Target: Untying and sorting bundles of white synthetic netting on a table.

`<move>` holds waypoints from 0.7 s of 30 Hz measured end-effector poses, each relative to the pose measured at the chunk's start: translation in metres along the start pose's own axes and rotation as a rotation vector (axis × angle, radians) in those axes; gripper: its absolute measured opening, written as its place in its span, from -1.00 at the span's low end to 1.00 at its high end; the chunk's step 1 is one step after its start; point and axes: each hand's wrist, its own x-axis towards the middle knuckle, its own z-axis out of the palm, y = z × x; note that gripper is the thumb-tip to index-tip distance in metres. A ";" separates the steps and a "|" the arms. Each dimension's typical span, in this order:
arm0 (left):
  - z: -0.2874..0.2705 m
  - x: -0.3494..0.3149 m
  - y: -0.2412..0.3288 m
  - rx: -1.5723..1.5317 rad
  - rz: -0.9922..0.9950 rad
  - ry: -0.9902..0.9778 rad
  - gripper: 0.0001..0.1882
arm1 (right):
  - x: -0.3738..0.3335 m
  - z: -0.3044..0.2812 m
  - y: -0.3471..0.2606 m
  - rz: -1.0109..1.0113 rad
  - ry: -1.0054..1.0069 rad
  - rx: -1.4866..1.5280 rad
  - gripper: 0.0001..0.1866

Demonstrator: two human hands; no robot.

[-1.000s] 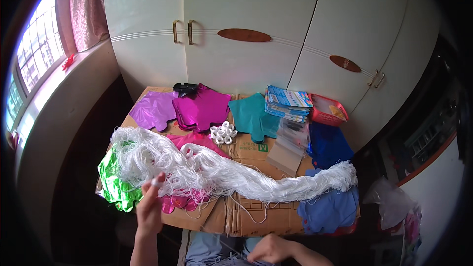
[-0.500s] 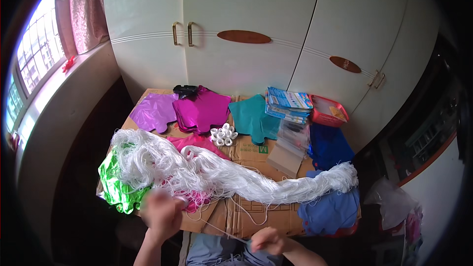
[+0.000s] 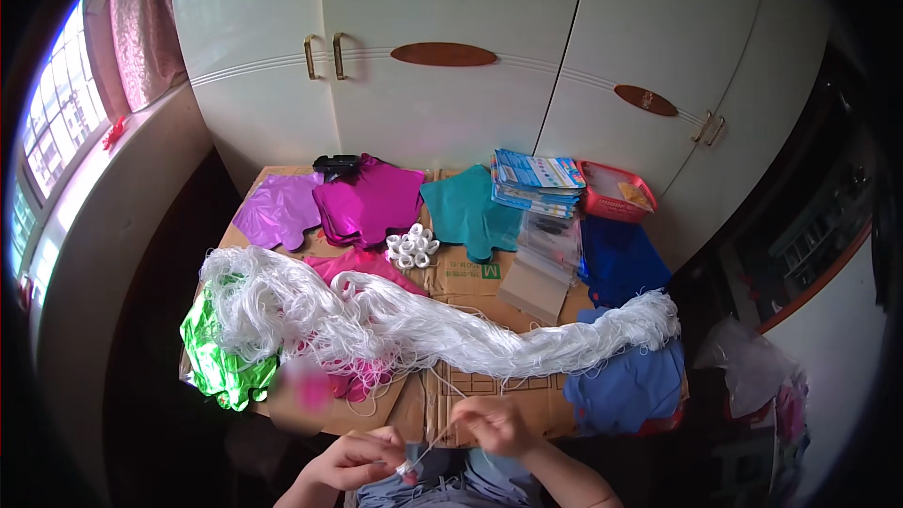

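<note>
Low by the table's near edge, my left hand (image 3: 362,458) has a small coil of white string (image 3: 404,468) at its fingertips. My right hand (image 3: 496,425) is closed in a pinch on the white string (image 3: 435,438), which runs taut between the two hands. From the right hand the strand leads up to a large loose skein of white string (image 3: 489,341) lying across the table. Beyond the skein sits a cluster of several small wound coils of white string (image 3: 412,246).
Cardboard (image 3: 461,284) covers the table. Flat foil sheets lie on it: lilac (image 3: 275,211), magenta (image 3: 376,198), teal (image 3: 470,212), green (image 3: 221,348), dark blue (image 3: 621,259) and blue (image 3: 625,390). Printed packets (image 3: 536,177) and a red basket (image 3: 602,202) stand at the back right.
My left hand has moved down and right, away from the green foil. My right hand has risen slightly and shifted left, so the string between them is shorter. The view has shifted a little.
</note>
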 end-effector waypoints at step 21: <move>0.019 0.006 -0.028 0.117 -0.135 0.162 -0.79 | -0.004 0.035 -0.002 -0.080 0.028 -0.350 -0.96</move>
